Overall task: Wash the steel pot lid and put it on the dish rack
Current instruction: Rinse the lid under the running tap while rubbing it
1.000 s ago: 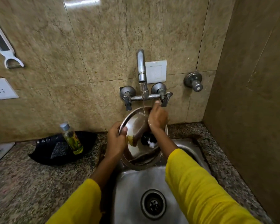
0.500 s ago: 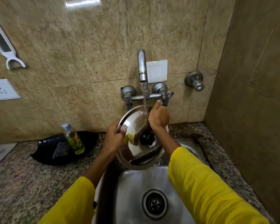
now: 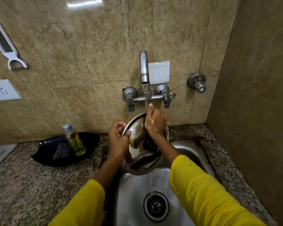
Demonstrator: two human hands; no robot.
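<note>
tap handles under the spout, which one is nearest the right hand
The tap handle on the right: it sits just above and beside the right hand, while the left one lies across the water stream.

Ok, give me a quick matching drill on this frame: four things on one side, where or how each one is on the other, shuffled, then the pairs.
Things:
1. steel pot lid
2. small bottle
3. tap
4. peeler

States:
A. hangs on the wall tiles
B. running water
C. held tilted over the sink by the left hand, with the right hand rubbing it
D. stands on the black tray

Pairs: 1-C, 2-D, 3-B, 4-A
</note>
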